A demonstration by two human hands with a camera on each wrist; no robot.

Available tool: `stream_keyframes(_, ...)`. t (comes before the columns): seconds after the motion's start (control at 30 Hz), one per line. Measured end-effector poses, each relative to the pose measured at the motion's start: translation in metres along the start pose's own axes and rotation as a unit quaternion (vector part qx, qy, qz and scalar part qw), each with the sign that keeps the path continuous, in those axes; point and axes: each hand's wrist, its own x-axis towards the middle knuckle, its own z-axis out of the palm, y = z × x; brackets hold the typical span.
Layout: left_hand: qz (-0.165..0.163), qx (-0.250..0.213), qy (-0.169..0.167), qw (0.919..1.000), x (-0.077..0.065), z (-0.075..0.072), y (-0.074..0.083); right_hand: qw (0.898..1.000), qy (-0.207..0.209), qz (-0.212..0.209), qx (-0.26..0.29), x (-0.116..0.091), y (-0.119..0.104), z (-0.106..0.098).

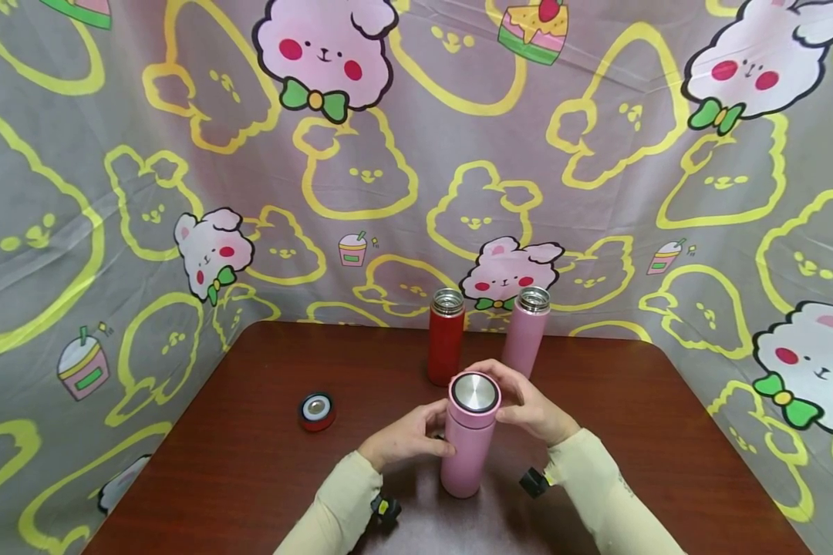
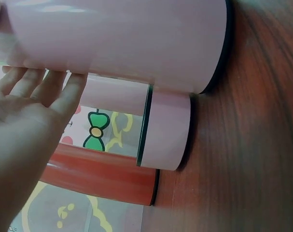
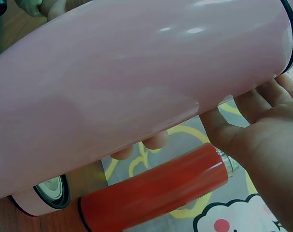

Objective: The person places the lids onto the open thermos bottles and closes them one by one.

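Note:
A pink thermos flask (image 1: 463,462) with a steel-topped pink lid (image 1: 475,395) stands upright between the hands. My left hand (image 1: 409,438) holds its body, thumb on the near side and fingers behind. Around the lid curl the thumb and fingers of my right hand (image 1: 527,405). Behind stand a red flask (image 1: 446,339) and a second pink flask (image 1: 525,331), both lidless with bare steel necks. Another pink lid (image 3: 42,200) shows on the table in the right wrist view, its inside turned up; the held flask hides it from the head view.
A red lid (image 1: 317,412) lies inside-up on the brown table (image 1: 250,478), left of the hands. Patterned cloth (image 1: 361,185) hangs behind the table and along both sides.

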Motion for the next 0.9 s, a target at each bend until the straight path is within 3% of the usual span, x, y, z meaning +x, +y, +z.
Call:
stream_keyframes(0.17, 0.011, -0.003, 0.001, 0.9999, -0.002, 0.005, 0.015, 1.000, 0.010, 0.000, -0.015, -0.001, -0.003, 0.002)
stream_keyframes(0.37, 0.017, 0.003, 0.001, 0.9999, 0.000, 0.001, 0.002, 0.997, 0.048, 0.030, -0.054, -0.006, -0.005, 0.004)
stream_keyframes(0.6, 0.016, 0.006, -0.004, 0.9998, -0.003, 0.005, 0.015, 0.994, 0.059, 0.031, -0.082, -0.008, -0.005, 0.006)
stream_keyframes(0.9, 0.002, 0.007, 0.003, 1.0000, 0.000, -0.001, -0.003, 0.982, 0.085, 0.009, -0.171, -0.008, -0.007, 0.011)
